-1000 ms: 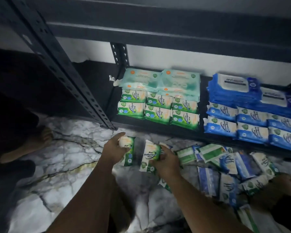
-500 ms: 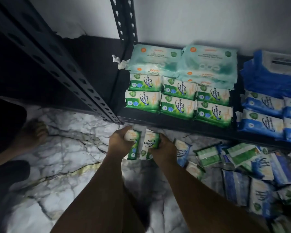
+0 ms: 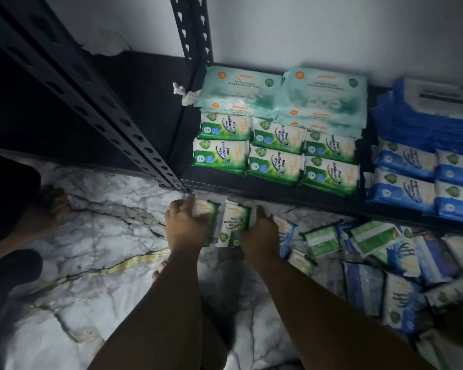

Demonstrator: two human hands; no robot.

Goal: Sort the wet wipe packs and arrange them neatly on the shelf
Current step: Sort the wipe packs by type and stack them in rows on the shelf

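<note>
Two green Pine Antibacterial Wipes packs, in hand before the shelf (image 3: 278, 196).
Left hand (image 3: 186, 228): fingers grasping left pack (image 3: 207, 210). Right hand (image 3: 258, 233): fingers grasping right pack (image 3: 234, 222).

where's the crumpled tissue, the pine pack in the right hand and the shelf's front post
crumpled tissue (image 3: 184, 94): head view, on its middle fold
pine pack (image 3: 234, 222): head view, on its printed front label
front post (image 3: 145, 153): head view, on its perforated face near the foot

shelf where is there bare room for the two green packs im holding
Narrow strips: shelf left of the green stacks, and its front edge. Marble floor left of the left hand is bare; loose packs crowd the right.
</note>
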